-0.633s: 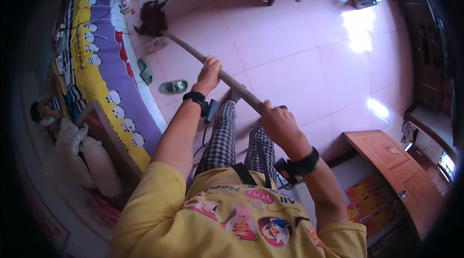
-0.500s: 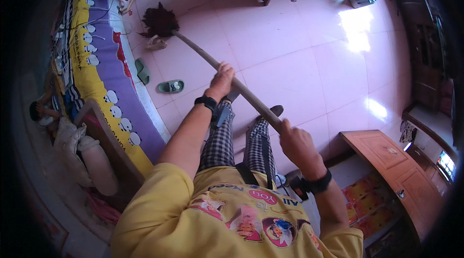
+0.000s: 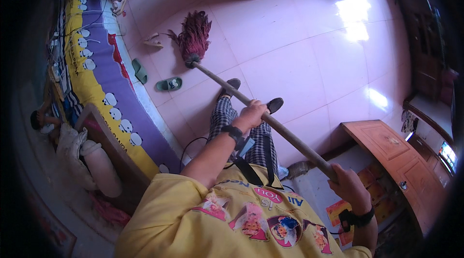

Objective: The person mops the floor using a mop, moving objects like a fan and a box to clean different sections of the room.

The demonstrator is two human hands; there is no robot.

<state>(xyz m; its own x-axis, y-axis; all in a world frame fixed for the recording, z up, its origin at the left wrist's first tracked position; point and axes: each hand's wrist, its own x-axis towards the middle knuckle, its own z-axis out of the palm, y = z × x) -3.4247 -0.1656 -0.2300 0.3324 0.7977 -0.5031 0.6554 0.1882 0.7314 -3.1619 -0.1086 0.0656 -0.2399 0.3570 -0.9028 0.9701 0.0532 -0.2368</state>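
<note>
- A person in a yellow printed shirt and checked trousers stands on a pink tiled floor [image 3: 299, 64], seen from above.
- Both hands hold a long wooden mop handle [image 3: 270, 120] that runs diagonally across the body.
- The left hand [image 3: 252, 114] is wrapped around the handle about midway along it, grip closed; a dark band sits on that wrist.
- The right hand [image 3: 349, 188] is closed around the upper end of the handle, low and to the person's right, also with a dark wristband.
- The dark red mop head [image 3: 194, 35] rests on the tiles ahead of the person's dark shoes.
- A green sandal [image 3: 169, 84] lies on the floor just left of the handle, beside a purple and yellow patterned mat [image 3: 104, 84].
- A wooden cabinet [image 3: 391, 156] stands to the person's right.
</note>
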